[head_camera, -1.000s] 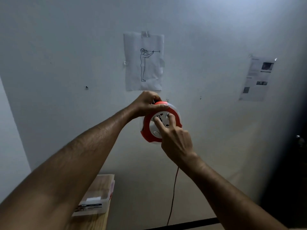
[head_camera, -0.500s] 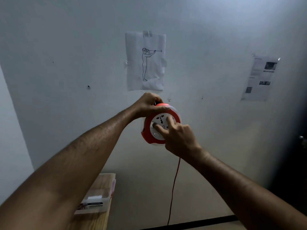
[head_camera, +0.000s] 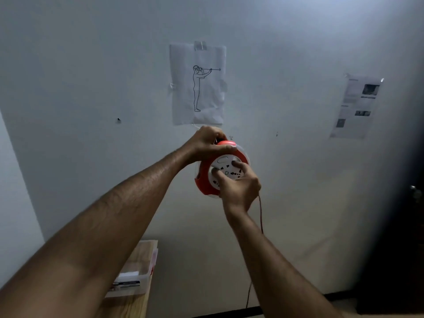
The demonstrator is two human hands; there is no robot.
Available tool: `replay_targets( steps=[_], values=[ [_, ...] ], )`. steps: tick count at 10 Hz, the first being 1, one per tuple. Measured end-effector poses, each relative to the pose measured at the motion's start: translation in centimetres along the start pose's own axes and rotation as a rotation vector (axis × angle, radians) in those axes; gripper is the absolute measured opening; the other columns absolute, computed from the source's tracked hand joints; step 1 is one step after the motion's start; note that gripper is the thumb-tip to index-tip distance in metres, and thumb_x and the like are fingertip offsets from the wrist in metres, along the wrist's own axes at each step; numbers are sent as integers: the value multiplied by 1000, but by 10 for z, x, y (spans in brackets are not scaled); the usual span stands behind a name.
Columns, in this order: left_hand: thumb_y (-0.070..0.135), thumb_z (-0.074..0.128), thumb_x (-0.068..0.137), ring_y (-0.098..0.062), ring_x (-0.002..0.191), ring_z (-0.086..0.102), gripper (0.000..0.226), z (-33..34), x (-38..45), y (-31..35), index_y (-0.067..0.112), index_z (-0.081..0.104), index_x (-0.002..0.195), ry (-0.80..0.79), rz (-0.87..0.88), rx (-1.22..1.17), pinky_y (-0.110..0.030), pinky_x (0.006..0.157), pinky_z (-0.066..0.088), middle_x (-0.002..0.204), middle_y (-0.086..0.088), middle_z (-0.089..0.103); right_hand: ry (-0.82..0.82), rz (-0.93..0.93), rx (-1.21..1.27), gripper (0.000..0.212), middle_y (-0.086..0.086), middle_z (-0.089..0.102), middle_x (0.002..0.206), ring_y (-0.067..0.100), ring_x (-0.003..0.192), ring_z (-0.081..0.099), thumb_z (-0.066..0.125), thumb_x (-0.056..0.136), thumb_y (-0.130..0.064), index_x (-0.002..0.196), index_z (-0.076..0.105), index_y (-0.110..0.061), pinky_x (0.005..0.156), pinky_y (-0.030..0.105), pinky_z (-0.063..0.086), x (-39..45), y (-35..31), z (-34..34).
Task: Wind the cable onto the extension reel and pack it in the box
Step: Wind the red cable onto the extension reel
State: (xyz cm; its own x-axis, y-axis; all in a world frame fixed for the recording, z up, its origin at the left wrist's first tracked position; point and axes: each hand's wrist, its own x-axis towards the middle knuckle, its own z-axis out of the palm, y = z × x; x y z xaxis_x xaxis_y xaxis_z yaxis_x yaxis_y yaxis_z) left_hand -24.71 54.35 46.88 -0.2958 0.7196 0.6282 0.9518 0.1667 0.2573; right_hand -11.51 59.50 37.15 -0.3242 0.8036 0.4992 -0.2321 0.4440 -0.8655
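Extension reel [head_camera: 206, 177] held up in the air before the wall. Left hand [head_camera: 206, 143] grips its top rim; right hand [head_camera: 236, 184] fingers curled, pressing the white hub. Red cable [head_camera: 260, 214] hangs slack below; risk it snags or winds unevenly.

wall sheets [head_camera: 357, 106] and box label [head_camera: 125, 283], print unreadable

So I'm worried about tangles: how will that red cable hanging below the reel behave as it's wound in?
Probably floppy: the red cable is thin and hangs slack from the reel toward the floor. It likely sways as the right hand turns the face, since nothing guides it.
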Motion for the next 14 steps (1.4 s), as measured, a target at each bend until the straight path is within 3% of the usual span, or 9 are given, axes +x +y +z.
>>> replay_targets(
  steps=[2,4,6,7,8,9,10,12,14],
  values=[
    [45,75,86,-4,65,58,34,-2,1,2,11,76,90,-40,38,33,-12,56,44,73,12,59,152,544,415,56,5,69,119,24,108,69,92,70,-23,121,70,-19,81,46,63,-19,-17,23],
    [41,77,86,-12,70,65,35,7,-7,-6,7,76,92,-7,3,8,-23,60,53,81,-4,69,176,1202,1068,47,11,73,92,16,62,72,77,89,-35,115,53,-4,46,28,59,2,-42,20],
    [42,76,87,-5,63,60,34,2,-4,-7,8,74,87,-5,-13,-23,-11,56,43,72,2,65,30,1314,1346,42,22,71,113,23,56,71,70,95,-25,120,52,3,48,30,58,11,-50,-2],
    [42,76,86,-6,63,63,36,-4,-4,-6,6,75,89,0,-9,-39,-12,55,47,74,-1,67,-117,1031,986,35,21,72,110,21,76,72,71,94,-22,117,56,1,51,28,59,3,-43,-16],
    [41,76,87,-5,62,62,36,-10,-4,-9,5,74,90,4,-17,-39,-10,53,48,73,1,65,-114,-114,56,24,10,72,109,19,84,73,69,93,-21,114,58,-16,65,36,64,1,-10,-24],
    [39,75,88,-11,65,65,37,-11,-3,-9,2,75,92,-17,-22,-27,-12,56,48,77,-4,68,-292,-798,-668,50,23,54,137,31,81,72,64,93,-14,141,52,-20,64,38,64,9,18,-31],
    [37,76,88,-14,68,68,36,-8,-1,-6,2,75,95,-21,-19,-46,-18,59,53,80,-6,70,-341,-904,-954,66,37,43,145,33,67,71,63,92,-6,153,42,-22,58,42,64,11,28,-34],
    [38,76,88,1,60,61,28,-4,-3,2,10,73,87,-35,-3,-49,-10,53,46,70,9,62,-280,-1170,-959,63,28,71,94,38,63,72,88,72,-26,131,68,-13,55,44,62,33,16,-35],
    [39,77,88,-2,61,58,28,-2,-1,5,11,73,85,4,14,-37,-7,53,44,70,10,60,-183,-832,-598,56,15,77,99,29,74,76,85,73,-33,121,70,-9,68,36,64,32,16,-20]
  ],
)
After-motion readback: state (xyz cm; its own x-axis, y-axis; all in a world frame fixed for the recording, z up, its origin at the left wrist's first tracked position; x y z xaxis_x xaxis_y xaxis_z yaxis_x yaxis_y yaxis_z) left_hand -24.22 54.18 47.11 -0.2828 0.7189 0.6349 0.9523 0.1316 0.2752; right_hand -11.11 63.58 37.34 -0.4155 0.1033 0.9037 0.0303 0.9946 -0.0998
